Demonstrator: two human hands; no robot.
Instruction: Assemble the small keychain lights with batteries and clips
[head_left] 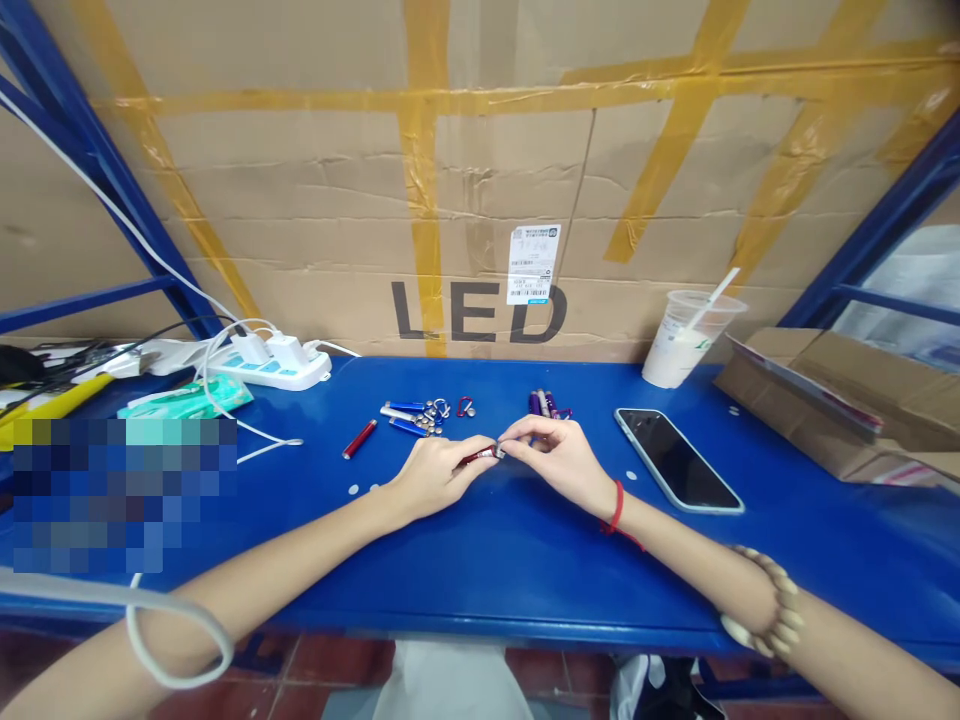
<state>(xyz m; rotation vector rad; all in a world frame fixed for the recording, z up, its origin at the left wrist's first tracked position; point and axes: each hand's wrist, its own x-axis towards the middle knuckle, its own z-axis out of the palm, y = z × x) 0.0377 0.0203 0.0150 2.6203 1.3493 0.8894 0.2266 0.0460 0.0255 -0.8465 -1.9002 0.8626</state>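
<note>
My left hand (442, 475) is closed around a red keychain flashlight (484, 453), a small metal tube with a silver end, held just above the table. At that silver end, the thumb and fingers of my right hand (559, 455) are pinched together; any tiny part between them is hidden. Beyond my left hand lie several blue and silver keychain flashlights (409, 425) with small clips. A loose red tube (360, 439) is to their left, and a red carabiner clip (466, 407) to their right. Several purple tubes (545, 403) lie behind my right hand, which partly covers them.
A phone (679, 460) lies on the blue table (480, 590) to the right. Behind it stand a plastic cup with a straw (686, 340) and an open cardboard box (840, 410). At left are a power strip (289, 370) and white cables. A large cardboard sheet (300, 200) rises behind.
</note>
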